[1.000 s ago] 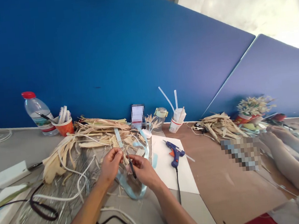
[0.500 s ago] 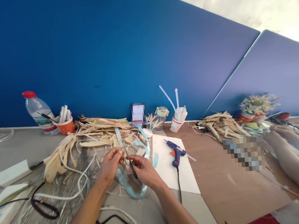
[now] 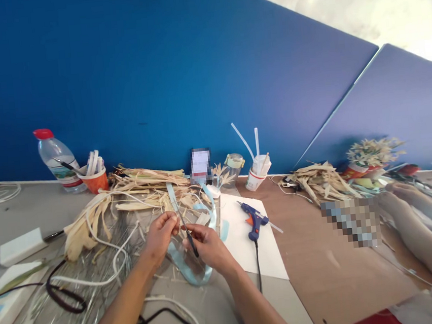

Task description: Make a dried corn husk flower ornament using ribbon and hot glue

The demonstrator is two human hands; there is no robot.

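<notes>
Just below the middle of the frame, we are gripping a slim dark-handled tool [image 3: 191,242] in our right hand [image 3: 209,245], fingers curled closed round its handle, and its long axis is leaning toward the upper left — so the thin end is lying just beside our left hand [image 3: 159,237]. Our left thumb and finger are pinching together — on what, we cannot tell — while a blue ribbon [image 3: 181,267] is looping below both hands in the frame.
</notes>
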